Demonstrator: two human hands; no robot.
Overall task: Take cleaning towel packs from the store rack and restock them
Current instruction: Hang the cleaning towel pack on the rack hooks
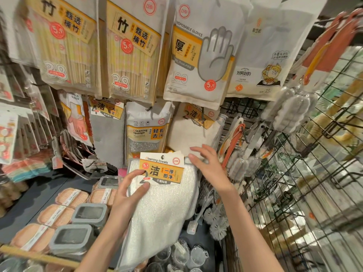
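Note:
A white cleaning towel pack (163,209) with an orange "Cleaning towels" label hangs low in the middle of the head view. My left hand (127,191) grips its left edge, thumb on the front by the label. My right hand (208,163) is up by the pack's top right corner, fingers spread and loosely extended, fingertips touching the pack's upper edge. Behind it, another cream towel pack (194,132) with the same kind of label hangs on the store rack (243,108).
A cleaning sponge pack (146,128), a grey cloth pack (108,134), disposable glove packs (200,55) and bamboo chopstick packs (133,50) hang above. Orange sponges (51,214) and grey containers (88,214) lie on the shelf below left. Brushes (216,222) and wire grids (304,183) stand to the right.

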